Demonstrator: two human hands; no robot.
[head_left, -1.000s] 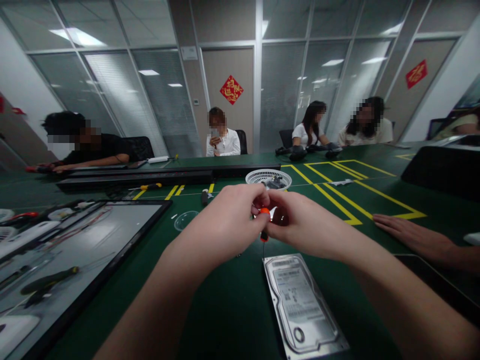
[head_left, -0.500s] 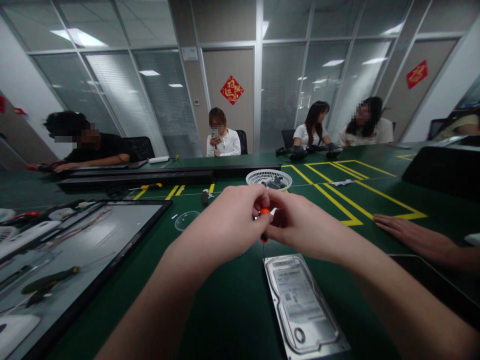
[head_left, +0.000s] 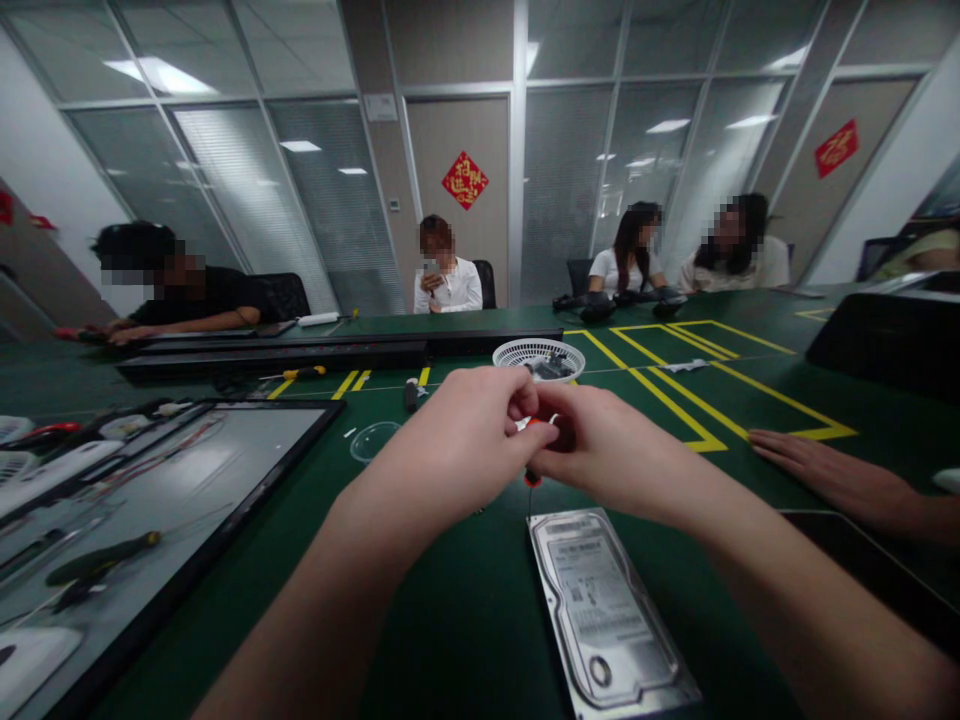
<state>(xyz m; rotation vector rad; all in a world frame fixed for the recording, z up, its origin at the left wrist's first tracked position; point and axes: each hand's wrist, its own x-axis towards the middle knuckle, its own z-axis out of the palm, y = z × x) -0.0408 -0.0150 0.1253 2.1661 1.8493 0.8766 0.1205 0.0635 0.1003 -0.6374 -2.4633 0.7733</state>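
My left hand [head_left: 480, 425] and my right hand [head_left: 589, 430] meet around the handle of a screwdriver [head_left: 532, 478], orange and black, held upright. Fingers of both hands are closed on it, hiding most of the handle. Its thin shaft points down to the far left corner of a hard drive [head_left: 600, 600]. The silver drive lies label up on the green table, below my hands. Whether the tip sits in a screw is too small to tell.
Behind my hands stands a white basket [head_left: 536, 345] with dark parts inside. A flat panel [head_left: 247, 455] with tools and wires lies left. A clear round dish [head_left: 375, 440] is nearby. Another person's hand [head_left: 817, 470] rests at right. Several people sit across the table.
My left thumb and fingers have shifted slightly around the screwdriver handle, covering more of its orange top. The hard drive stays in place.
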